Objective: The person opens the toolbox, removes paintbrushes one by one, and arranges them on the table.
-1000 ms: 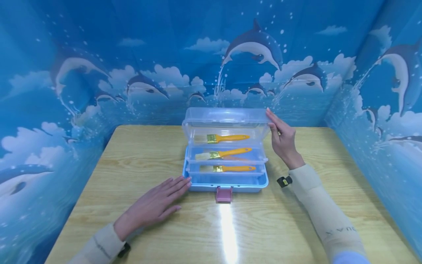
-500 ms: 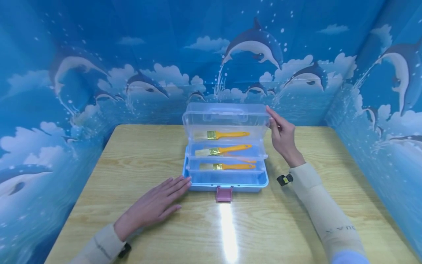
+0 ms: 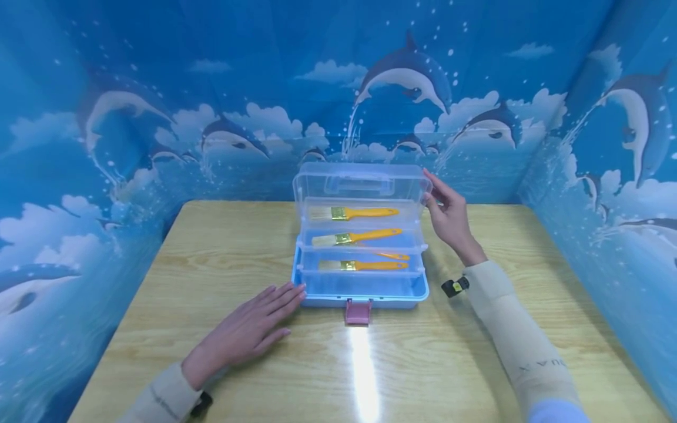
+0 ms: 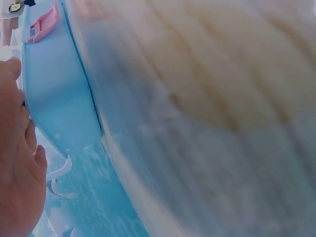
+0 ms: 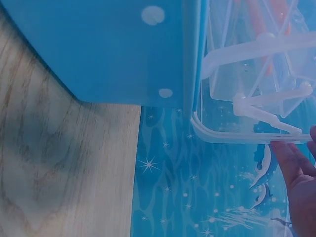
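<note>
A light blue toolbox (image 3: 365, 304) stands with its clear lid (image 3: 365, 171) raised and its tiered clear trays unfolded. Yellow-handled paintbrushes lie on the tiers: an upper one (image 3: 365, 213), a middle one (image 3: 365, 237) and a lower one (image 3: 370, 266). Another orange handle (image 3: 394, 256) shows partly behind the lower brush. My right hand (image 3: 449, 214) pinches the lid's right edge between thumb and fingers; in the right wrist view its fingertips (image 5: 279, 148) meet the lid's rim. My left hand (image 3: 245, 326) lies flat with straight fingers, fingertips at the box's front left corner.
A pink latch (image 3: 358, 312) hangs down at the box's front. The wooden table (image 3: 211, 247) is surrounded by blue dolphin-print curtains (image 3: 238, 70) at the back and sides. Black wrist cameras (image 3: 455, 287) sit at both cuffs.
The lid has swung further up and back with my right hand at its edge. The upper tiers and their brushes have shifted slightly backward. My left hand has stayed put.
</note>
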### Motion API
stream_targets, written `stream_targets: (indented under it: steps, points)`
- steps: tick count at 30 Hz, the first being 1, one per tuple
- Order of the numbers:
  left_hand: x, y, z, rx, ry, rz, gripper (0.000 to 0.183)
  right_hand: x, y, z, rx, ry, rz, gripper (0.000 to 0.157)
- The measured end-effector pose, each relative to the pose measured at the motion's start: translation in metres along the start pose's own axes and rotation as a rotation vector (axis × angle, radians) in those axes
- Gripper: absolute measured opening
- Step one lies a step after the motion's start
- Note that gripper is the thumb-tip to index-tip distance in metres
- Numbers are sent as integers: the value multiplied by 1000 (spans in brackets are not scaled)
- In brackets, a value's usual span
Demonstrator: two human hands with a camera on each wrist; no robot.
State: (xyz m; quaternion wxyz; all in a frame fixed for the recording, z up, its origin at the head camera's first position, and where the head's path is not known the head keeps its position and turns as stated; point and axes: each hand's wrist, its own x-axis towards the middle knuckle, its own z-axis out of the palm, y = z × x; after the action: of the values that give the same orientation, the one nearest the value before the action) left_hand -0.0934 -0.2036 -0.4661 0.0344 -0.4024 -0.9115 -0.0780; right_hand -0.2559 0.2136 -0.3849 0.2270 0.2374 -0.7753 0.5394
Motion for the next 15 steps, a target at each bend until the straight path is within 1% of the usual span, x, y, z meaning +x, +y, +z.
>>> stream_targets:
  steps: [6, 10, 15]
  points:
    - [0, 0, 0, 25, 31, 24, 67, 4, 7, 5, -9, 27, -12, 44]
    - [1, -1, -1, 37, 47, 43, 65, 6, 10, 7, 6, 51, 16, 42]
    - [1, -2, -1, 42, 52, 45, 62, 9, 13, 8, 20, 56, 52, 40]
